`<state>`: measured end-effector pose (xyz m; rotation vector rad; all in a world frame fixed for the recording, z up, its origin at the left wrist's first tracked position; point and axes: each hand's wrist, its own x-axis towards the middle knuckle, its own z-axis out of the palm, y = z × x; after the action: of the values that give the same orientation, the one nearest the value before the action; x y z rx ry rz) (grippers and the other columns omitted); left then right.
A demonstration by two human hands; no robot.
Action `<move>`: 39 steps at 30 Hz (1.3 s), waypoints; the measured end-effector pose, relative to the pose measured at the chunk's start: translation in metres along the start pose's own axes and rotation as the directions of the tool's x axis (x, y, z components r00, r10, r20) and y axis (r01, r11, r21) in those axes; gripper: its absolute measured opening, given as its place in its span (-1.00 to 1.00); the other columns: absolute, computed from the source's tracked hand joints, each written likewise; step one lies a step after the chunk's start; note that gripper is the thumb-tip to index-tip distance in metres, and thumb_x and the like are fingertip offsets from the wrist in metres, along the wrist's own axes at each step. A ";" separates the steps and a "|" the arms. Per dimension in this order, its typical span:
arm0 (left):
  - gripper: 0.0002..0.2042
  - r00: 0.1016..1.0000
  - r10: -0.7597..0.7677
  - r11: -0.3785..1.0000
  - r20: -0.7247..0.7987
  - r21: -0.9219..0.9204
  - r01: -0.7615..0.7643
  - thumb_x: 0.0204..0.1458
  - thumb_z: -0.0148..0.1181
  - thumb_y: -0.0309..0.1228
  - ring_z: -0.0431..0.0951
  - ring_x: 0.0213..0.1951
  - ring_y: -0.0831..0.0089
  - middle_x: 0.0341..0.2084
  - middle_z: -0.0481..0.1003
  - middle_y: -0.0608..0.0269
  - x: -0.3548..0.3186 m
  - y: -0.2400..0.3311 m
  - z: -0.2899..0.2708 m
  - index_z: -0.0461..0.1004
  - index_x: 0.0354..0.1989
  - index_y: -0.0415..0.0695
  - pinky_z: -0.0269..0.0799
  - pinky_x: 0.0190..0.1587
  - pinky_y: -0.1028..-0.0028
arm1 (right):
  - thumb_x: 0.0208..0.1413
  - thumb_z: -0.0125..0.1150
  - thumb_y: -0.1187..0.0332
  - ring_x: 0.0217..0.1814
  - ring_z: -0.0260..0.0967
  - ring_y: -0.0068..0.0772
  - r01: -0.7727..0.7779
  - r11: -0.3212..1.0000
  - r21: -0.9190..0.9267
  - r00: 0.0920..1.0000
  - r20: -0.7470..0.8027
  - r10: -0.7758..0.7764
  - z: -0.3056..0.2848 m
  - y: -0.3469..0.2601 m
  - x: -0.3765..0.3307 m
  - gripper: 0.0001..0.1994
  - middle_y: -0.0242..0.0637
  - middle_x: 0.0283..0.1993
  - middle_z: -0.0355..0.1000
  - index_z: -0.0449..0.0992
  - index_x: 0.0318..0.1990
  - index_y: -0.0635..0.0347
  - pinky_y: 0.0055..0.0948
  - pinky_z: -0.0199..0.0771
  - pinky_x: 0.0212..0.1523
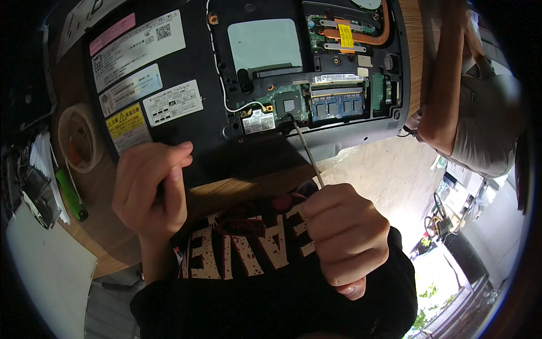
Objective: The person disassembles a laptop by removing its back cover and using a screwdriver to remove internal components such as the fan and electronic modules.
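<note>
An upside-down black laptop (254, 151) lies across the table with its inner parts exposed. My right hand (351, 234) is wrapped round a screwdriver (308, 151), whose handle is hidden in the fist. The slim shaft slants up and left, its tip at the laptop beside a square chip (289, 105). Close to the tip are a small labelled wireless card (258, 122) and a blue memory module (339, 107). My left hand (151, 189) is at the laptop's near left edge, thumb and forefinger closed together. Anything between those fingertips is too small to make out.
A round tub (63, 133) with small contents stands left of the laptop. Near it lies a green-handled tool (69, 195), beside papers and dark parts (39, 186). Another person (480, 124) is at the right, an arm along the wooden table's edge (416, 53).
</note>
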<state>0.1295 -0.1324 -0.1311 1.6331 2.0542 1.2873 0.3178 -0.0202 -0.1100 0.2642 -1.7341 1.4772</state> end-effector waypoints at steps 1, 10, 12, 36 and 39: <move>-0.83 1.000 0.012 1.000 0.003 0.008 -0.012 -0.17 0.04 -0.70 0.48 -0.53 0.37 -0.57 0.52 0.18 0.000 0.000 0.000 0.50 -0.40 -0.26 0.36 -0.40 0.48 | -0.07 -0.16 0.35 -0.84 -0.12 -0.54 0.005 1.000 0.005 1.000 -0.016 -0.005 0.001 0.000 0.000 -0.66 -0.45 -0.79 -0.05 0.11 -0.84 0.16 -0.53 -0.20 -0.78; -0.85 1.000 0.012 1.000 0.004 0.022 -0.012 -0.16 0.04 -0.70 0.49 -0.52 0.36 -0.54 0.52 0.17 0.000 0.000 0.001 0.49 -0.40 -0.26 0.36 -0.40 0.48 | -0.09 -0.16 0.34 -0.82 -0.10 -0.52 0.040 0.999 -0.029 0.997 -0.061 -0.041 0.004 0.004 -0.002 -0.69 -0.44 -0.77 -0.03 0.13 -0.82 0.16 -0.52 -0.18 -0.77; -0.85 1.000 0.007 1.000 0.005 0.027 -0.008 -0.16 0.04 -0.70 0.49 -0.52 0.36 -0.55 0.52 0.17 -0.001 0.001 0.001 0.49 -0.40 -0.26 0.36 -0.40 0.48 | -0.10 -0.16 0.36 -0.82 -0.12 -0.53 0.000 1.000 -0.015 1.000 -0.026 0.000 0.002 0.002 -0.002 -0.70 -0.44 -0.76 -0.05 0.13 -0.82 0.16 -0.52 -0.18 -0.78; -0.83 0.999 0.019 1.000 0.047 0.016 -0.020 -0.03 -0.06 -0.66 0.45 -0.49 0.32 -0.58 0.44 0.15 0.000 0.001 -0.001 0.47 -0.31 -0.30 0.35 -0.35 0.43 | -0.10 -0.18 0.41 -0.83 -0.12 -0.56 -0.040 0.999 -0.009 0.997 -0.066 0.039 -0.004 -0.008 0.005 -0.68 -0.47 -0.80 -0.07 0.06 -0.84 0.14 -0.54 -0.19 -0.78; -0.83 0.999 0.026 0.999 0.029 0.019 -0.027 -0.09 -0.01 -0.69 0.46 -0.51 0.34 -0.58 0.47 0.17 0.000 0.001 0.001 0.48 -0.34 -0.29 0.35 -0.39 0.45 | -0.26 -0.13 0.47 -0.90 -0.21 -0.64 -0.022 1.000 0.006 0.988 -0.152 0.023 0.000 -0.001 0.007 -0.72 -0.54 -0.88 -0.11 0.08 -0.91 0.13 -0.61 -0.24 -0.80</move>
<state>0.1302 -0.1319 -0.1310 1.6831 2.0413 1.2480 0.3140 -0.0186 -0.1045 0.1308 -1.6166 1.4780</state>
